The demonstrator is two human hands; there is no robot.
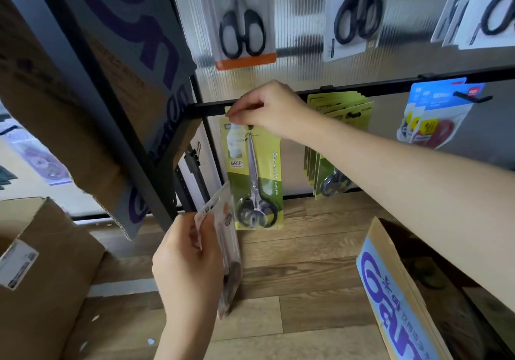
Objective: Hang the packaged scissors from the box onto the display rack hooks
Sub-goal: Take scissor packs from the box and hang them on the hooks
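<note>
My right hand (267, 108) pinches the top of a green carded pack of black-handled scissors (255, 175) at the left end of the black rack rail (362, 87). My left hand (189, 265) grips a clear, orange-edged scissor pack (227, 248) below it. A stack of green packs (338, 139) hangs just right. A brown cardboard flap (92, 103) crowds the rack's left edge; another printed box (401, 298) sits bottom right.

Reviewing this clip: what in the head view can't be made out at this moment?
- Hook under the green scissors pack: the right hand covers the pack's top, so whether it is seated is unclear.
- Pack in the left hand: the orange-edged pack is seen edge-on and blurred.
- Upper hanging scissors: cut off by the top edge.
- Source box contents: not visible.
</note>
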